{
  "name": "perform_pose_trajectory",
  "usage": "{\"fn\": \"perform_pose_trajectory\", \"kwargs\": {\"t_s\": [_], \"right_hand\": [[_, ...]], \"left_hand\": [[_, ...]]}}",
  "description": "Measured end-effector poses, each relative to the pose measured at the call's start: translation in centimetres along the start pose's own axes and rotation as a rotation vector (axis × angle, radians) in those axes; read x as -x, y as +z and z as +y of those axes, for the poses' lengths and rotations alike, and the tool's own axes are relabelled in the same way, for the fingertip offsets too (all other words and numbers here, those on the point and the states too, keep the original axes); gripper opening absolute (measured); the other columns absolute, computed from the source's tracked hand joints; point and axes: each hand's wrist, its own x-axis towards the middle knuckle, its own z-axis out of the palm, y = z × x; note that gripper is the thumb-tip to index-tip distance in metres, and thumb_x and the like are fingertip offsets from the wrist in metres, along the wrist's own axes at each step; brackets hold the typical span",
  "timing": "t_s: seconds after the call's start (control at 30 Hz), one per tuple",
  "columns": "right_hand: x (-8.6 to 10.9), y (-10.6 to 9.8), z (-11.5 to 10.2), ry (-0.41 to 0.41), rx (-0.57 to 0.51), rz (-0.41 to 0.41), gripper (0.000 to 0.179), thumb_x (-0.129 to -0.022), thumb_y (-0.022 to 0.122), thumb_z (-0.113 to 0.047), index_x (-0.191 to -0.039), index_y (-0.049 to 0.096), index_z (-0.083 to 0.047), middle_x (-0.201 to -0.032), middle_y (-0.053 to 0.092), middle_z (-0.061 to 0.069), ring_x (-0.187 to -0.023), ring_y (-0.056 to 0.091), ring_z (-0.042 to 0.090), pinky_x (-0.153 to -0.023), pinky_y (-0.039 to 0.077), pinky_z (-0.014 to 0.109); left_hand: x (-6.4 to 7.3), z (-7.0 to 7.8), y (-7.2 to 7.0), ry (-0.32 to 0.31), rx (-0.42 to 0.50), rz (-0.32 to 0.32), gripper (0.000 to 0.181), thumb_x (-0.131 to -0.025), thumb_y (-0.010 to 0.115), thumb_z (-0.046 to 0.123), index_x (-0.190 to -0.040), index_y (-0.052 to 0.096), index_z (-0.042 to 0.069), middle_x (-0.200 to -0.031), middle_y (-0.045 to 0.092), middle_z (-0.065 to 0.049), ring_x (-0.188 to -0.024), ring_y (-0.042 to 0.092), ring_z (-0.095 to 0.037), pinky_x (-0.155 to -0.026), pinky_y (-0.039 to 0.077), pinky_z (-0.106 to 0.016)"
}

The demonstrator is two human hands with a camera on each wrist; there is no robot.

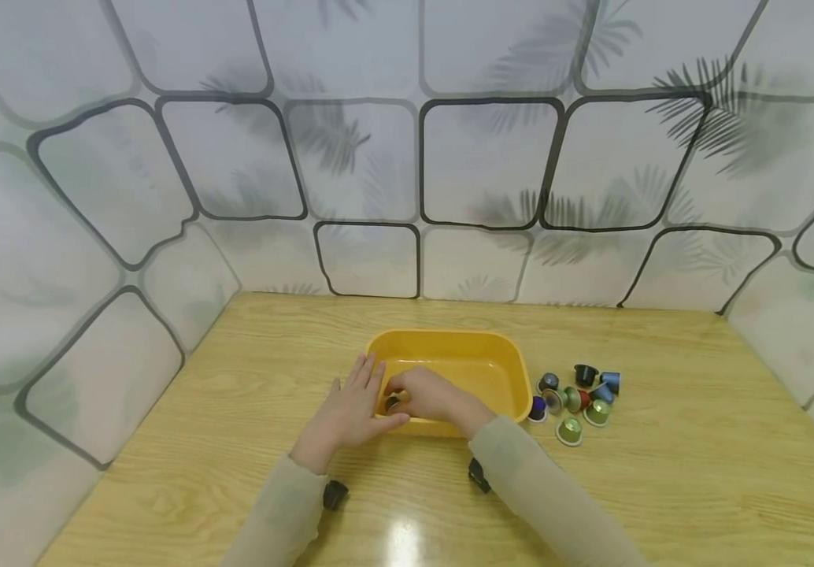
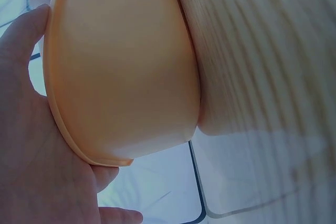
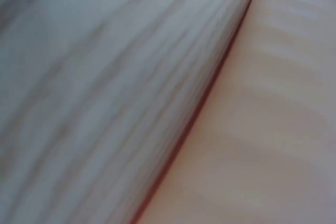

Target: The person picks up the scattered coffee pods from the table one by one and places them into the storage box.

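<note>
A yellow plastic tray [image 1: 449, 334] stands on the table in the head view. Inside its left end, my right hand [image 1: 431, 394] dips down with curled fingers and pinches a dark coffee capsule [image 1: 392, 404], partly hidden by the fingers. My left hand [image 1: 350, 409] lies over the tray's left rim with fingers extended. In the left wrist view, the palm and thumb of the left hand [image 2: 37, 140] rest along the rim, beside the tray's outer wall [image 2: 126, 66]. Only the tray's outer side [image 3: 252, 129] and the tabletop fill most of the right wrist view.
Right of the tray lies a loose cluster of coffee capsules, among them a green one [image 1: 570, 430], a purple one [image 1: 538, 408] and a black one [image 1: 586, 375]. A black capsule [image 1: 334, 494] sits by the left sleeve, and dark capsules [image 1: 479, 476] lie partly behind the right sleeve.
</note>
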Motion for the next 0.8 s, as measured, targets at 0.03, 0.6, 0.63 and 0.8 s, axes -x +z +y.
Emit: {"fn": "perform_pose_trajectory", "kwargs": {"t_s": [0.03, 0.6, 0.63, 0.8], "right_hand": [[0.05, -0.04, -0.04, -0.002, -0.001, 0.004, 0.017, -0.082, 0.064, -0.015, -0.097, 0.067, -0.008, -0.091, 0.065, -0.003, -0.077, 0.056, 0.006, -0.071, 0.044, 0.022], [0.68, -0.58, -0.31, 0.004, 0.028, 0.037, 0.022, -0.082, 0.063, -0.015, -0.102, 0.065, -0.005, -0.099, 0.064, 0.002, -0.089, 0.058, 0.013, -0.077, 0.045, 0.026], [0.71, -0.59, -0.30, 0.005, 0.025, 0.038, 0.022, -0.082, 0.063, -0.014, -0.102, 0.065, -0.005, -0.100, 0.064, 0.002, -0.089, 0.058, 0.013, -0.077, 0.045, 0.026], [1.01, -0.61, -0.10, 0.011, 0.040, 0.053, 0.024, -0.083, 0.062, -0.016, -0.104, 0.064, -0.004, -0.103, 0.063, 0.003, -0.094, 0.057, 0.016, -0.080, 0.045, 0.029]], "left_hand": [[0.00, 0.00, -0.01, 0.000, 0.002, 0.000, 0.094, -0.079, 0.036, 0.068, -0.140, 0.015, 0.000, -0.146, 0.003, -0.017, -0.132, -0.002, -0.026, -0.095, 0.016, -0.061], [0.10, 0.12, -0.04, -0.010, 0.006, 0.000, 0.093, -0.080, 0.037, 0.067, -0.140, 0.015, 0.000, -0.146, 0.003, -0.016, -0.133, -0.002, -0.026, -0.095, 0.019, -0.060], [0.08, 0.10, -0.01, -0.009, 0.005, 0.002, 0.094, -0.080, 0.037, 0.068, -0.140, 0.016, 0.000, -0.146, 0.003, -0.016, -0.133, -0.002, -0.026, -0.095, 0.019, -0.060], [-0.03, -0.03, 0.14, -0.004, 0.001, 0.005, 0.095, -0.079, 0.036, 0.069, -0.140, 0.016, 0.000, -0.146, 0.003, -0.017, -0.133, -0.001, -0.027, -0.094, 0.020, -0.060]]}}
